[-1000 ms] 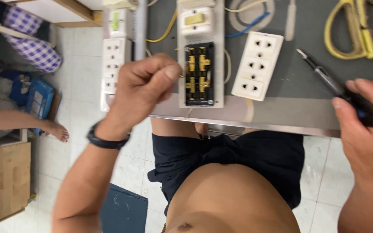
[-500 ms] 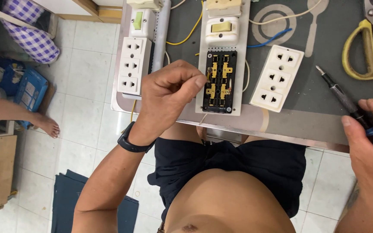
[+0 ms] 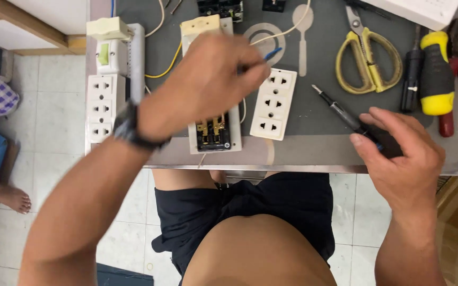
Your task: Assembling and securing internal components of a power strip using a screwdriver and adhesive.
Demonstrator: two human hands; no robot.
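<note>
Two hands at a grey work table with socket parts and tools.

A white box [image 3: 420, 9] with small print lies at the far right corner. The left hand [image 3: 208, 85] is closed, fingertips pinched on a small dark piece I cannot make out, above the opened socket strip [image 3: 214, 132] near the table's front edge; a white three-outlet cover [image 3: 274, 104] lies just right of it. The right hand [image 3: 398, 153], loosely curled, holds a black screwdriver [image 3: 340, 114] at the near right. Yellow scissors [image 3: 369, 55] lie farther back.
</note>
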